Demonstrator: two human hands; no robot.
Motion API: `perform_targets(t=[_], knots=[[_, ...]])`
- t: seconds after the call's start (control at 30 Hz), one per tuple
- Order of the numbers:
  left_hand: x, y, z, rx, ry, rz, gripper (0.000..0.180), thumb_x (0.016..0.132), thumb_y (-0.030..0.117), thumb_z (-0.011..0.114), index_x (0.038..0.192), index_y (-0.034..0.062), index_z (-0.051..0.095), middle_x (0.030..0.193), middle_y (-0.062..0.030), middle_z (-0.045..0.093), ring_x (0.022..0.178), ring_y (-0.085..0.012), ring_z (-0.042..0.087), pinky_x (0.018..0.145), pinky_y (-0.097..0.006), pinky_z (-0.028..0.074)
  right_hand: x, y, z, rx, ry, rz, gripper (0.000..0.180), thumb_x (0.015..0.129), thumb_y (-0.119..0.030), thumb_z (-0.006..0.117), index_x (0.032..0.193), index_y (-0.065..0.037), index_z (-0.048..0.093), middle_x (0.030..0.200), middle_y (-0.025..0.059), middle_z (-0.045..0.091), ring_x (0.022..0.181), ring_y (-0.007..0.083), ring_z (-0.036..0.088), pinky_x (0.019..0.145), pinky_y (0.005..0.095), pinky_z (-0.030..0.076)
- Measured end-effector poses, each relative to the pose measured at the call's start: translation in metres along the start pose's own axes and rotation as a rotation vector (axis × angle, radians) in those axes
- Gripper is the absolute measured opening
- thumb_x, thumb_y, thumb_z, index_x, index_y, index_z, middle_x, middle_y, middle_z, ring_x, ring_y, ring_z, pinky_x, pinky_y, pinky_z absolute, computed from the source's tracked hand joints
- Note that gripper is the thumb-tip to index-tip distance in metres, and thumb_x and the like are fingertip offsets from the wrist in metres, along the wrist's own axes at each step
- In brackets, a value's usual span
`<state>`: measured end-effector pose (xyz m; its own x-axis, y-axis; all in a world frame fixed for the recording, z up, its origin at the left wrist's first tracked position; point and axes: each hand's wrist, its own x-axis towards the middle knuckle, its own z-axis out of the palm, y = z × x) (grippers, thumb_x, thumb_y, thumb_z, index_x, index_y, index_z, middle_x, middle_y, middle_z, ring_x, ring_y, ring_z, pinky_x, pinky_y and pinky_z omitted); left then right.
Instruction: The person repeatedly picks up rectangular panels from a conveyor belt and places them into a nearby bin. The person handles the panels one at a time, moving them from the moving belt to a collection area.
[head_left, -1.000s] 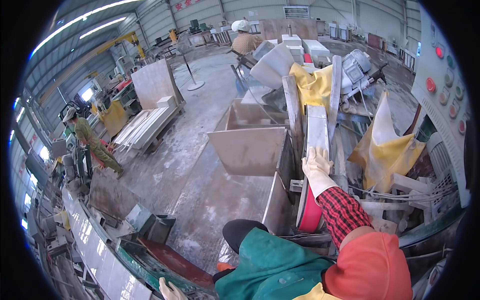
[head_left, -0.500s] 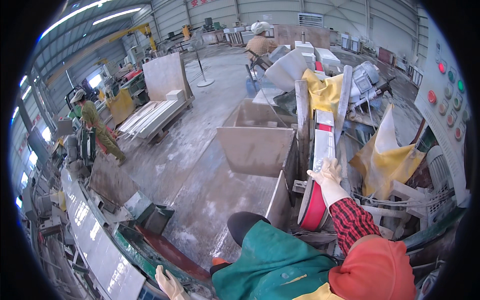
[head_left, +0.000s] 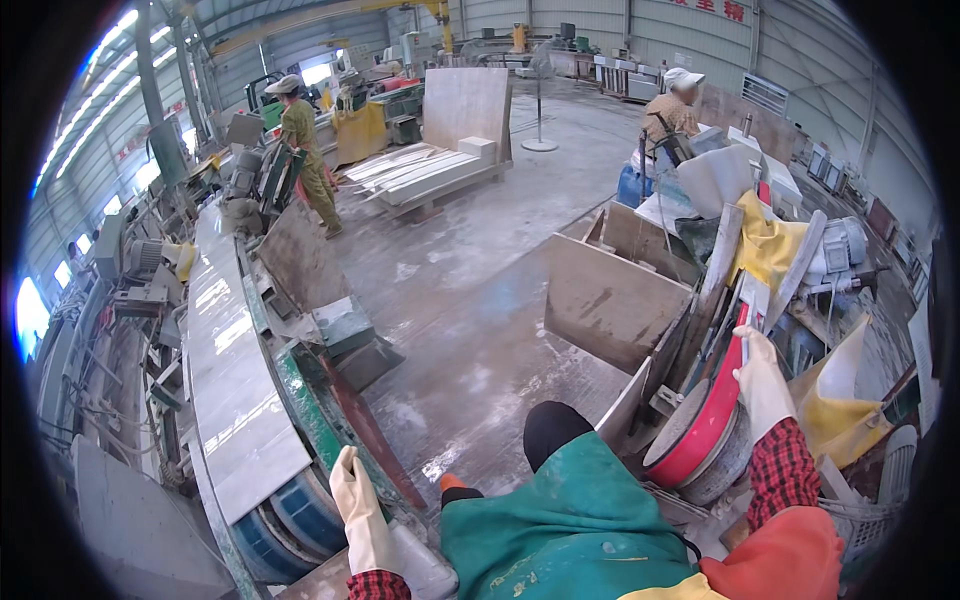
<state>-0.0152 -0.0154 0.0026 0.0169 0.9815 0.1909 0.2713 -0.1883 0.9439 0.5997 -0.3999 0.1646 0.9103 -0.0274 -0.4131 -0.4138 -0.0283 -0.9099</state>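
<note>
My right hand (head_left: 764, 385), in a cream rubber glove with a red-and-black checked sleeve, is over the red belt (head_left: 708, 415) of a narrow conveyor on my right. Its fingers are stretched toward the near end of a white slab strip (head_left: 755, 295); whether they touch it I cannot tell. Low on the left, my left hand (head_left: 358, 505) wears the same kind of glove. Its fingers point upward and hold nothing. It is beside the blue roller (head_left: 305, 520) at the near end of another conveyor, where a long, pale, glossy slab (head_left: 235, 390) lies.
Stone-coloured troughs (head_left: 615, 300) stand left of the red belt. A yellow cloth (head_left: 770, 245) hangs between upright boards, near a grey motor (head_left: 843, 243). One person (head_left: 315, 150) stands at the far left, another (head_left: 672, 112) at the back right. White strips (head_left: 430, 172) lie on a pallet.
The view has swung left. The white slab strip has slid away along the red belt, baring more belt, with my right hand at its near end. My left hand has risen into fuller view.
</note>
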Motion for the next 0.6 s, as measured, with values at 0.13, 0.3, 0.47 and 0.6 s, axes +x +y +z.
perform_targets(t=[0.13, 0.3, 0.47, 0.6], knots=[[0.007, 0.058, 0.024, -0.215, 0.163, -0.203, 0.039, 0.102, 0.023, 0.066, 0.131, -0.0029, 0.062, 0.124, -0.0114, 0.069, 0.120, -0.0182, 0.061, 0.109, -0.031, 0.042, -0.025, -0.015, 0.036, -0.138, -0.104, -0.099, 0.071, 0.072, -0.023, 0.075, 0.140, -0.021, 0.056, 0.144, 0.0062, 0.058, 0.143, 0.0312, 0.040, 0.112, 0.0675, 0.022], [0.011, 0.055, 0.080, -1.124, -0.431, -0.428, 0.039, 0.103, 0.026, 0.064, 0.132, 0.0006, 0.060, 0.117, -0.0192, 0.069, 0.101, -0.0264, 0.068, 0.079, -0.036, 0.058, -0.083, -0.006, 0.141, -0.348, -0.603, -0.279, 0.075, 0.071, -0.005, 0.078, 0.142, -0.012, 0.058, 0.123, 0.0027, 0.068, 0.125, 0.0212, 0.056, 0.103, 0.0468, 0.040], [-0.018, 0.171, 0.108, -0.992, -0.551, -0.633, 0.058, 0.105, 0.030, 0.058, 0.153, 0.0042, 0.038, 0.159, -0.0219, 0.038, 0.139, -0.0347, 0.049, 0.105, -0.043, 0.050, -0.140, 0.035, 0.251, -0.466, -1.223, -0.548, 0.085, 0.058, 0.001, 0.083, 0.140, -0.004, 0.061, 0.132, 0.0102, 0.065, 0.113, 0.0230, 0.065, 0.096, 0.0338, 0.053], [-0.016, 0.171, 0.079, -1.232, -0.388, -0.533, 0.061, 0.106, 0.035, 0.055, 0.154, 0.0034, 0.034, 0.158, -0.0211, 0.039, 0.140, -0.0343, 0.047, 0.114, -0.047, 0.043, -0.243, 0.067, 0.316, -0.471, -1.752, -0.829, 0.083, 0.057, -0.004, 0.082, 0.137, -0.012, 0.063, 0.132, 0.0122, 0.065, 0.119, 0.0269, 0.063, 0.100, 0.0374, 0.053]])
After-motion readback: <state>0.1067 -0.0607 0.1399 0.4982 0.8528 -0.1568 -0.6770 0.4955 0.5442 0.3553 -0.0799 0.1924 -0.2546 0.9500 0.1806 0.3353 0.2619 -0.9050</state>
